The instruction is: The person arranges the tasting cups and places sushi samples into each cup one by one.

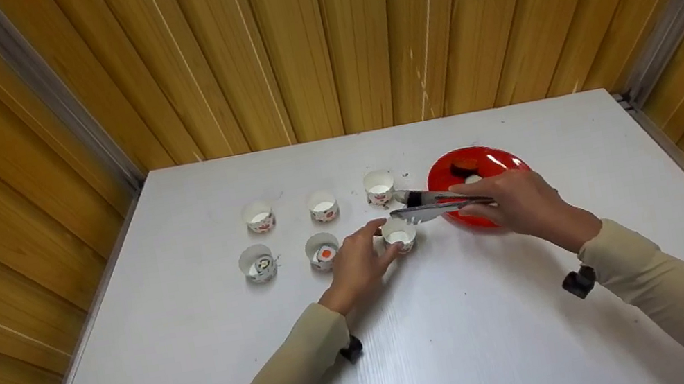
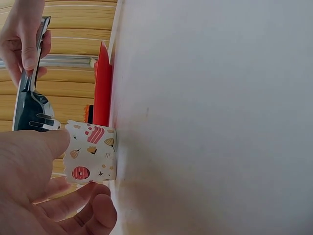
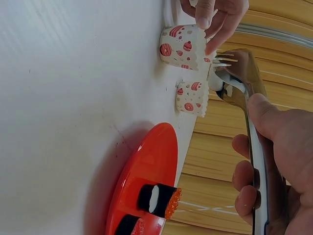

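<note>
My left hand (image 1: 358, 265) pinches a white paper baking cup (image 2: 93, 152) with a scalloped rim and red cake prints, at the right end of the front row. In my right hand (image 1: 523, 202) are metal tongs (image 1: 449, 200), one end forked and the other broad, their tips just over that cup. Something black and white (image 3: 224, 90) shows between the tong ends, perhaps a piece of sushi; most of it is hidden. Below the right hand lies a red plate (image 1: 510, 156), holding sushi pieces topped with orange roe (image 3: 173, 201) and pinkish-red bits (image 3: 139, 227).
Beside the left hand, a front-row cup (image 1: 316, 263) contains a sushi roll with an orange centre (image 1: 326, 254). The front-left cup (image 1: 249, 264) holds another roll (image 1: 264, 264). Three more cups stand behind in a row, one (image 1: 378, 185) close to the tongs. Wood-patterned walls (image 1: 302, 44) border the white table (image 1: 202, 357).
</note>
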Tool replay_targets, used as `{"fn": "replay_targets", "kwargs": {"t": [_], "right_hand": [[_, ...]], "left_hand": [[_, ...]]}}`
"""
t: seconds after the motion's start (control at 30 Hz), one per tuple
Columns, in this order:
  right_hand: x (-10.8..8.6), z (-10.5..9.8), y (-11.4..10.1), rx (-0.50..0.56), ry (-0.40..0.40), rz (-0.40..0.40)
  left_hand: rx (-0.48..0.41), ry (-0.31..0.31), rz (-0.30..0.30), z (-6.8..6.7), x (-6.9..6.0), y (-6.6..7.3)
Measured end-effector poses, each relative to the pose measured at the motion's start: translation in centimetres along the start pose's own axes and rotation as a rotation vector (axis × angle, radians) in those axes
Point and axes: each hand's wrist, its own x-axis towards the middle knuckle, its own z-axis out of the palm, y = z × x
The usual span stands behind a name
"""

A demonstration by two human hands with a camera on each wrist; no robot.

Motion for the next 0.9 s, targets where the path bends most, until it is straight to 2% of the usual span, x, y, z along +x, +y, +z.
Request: {"fn": "replay_targets", "kwargs": {"t": [0.37,0.57,0.9], "right_hand": [[0.0,0.4,-1.3,0.037,-0.009,-0.027],[-0.1,0.8,-1.3,0.054,0.011,-0.079],[0.0,1.0,-1.3,0.053,0.002,-0.090]], "left_hand": [[-0.017,-0.010,-0.017,0.1,0.1,-0.1],[0.001,0.015,-0.005,0.1,0.0,0.0],[-0.013,0.013,-0.007,0.1,-0.1,0.0]]}}
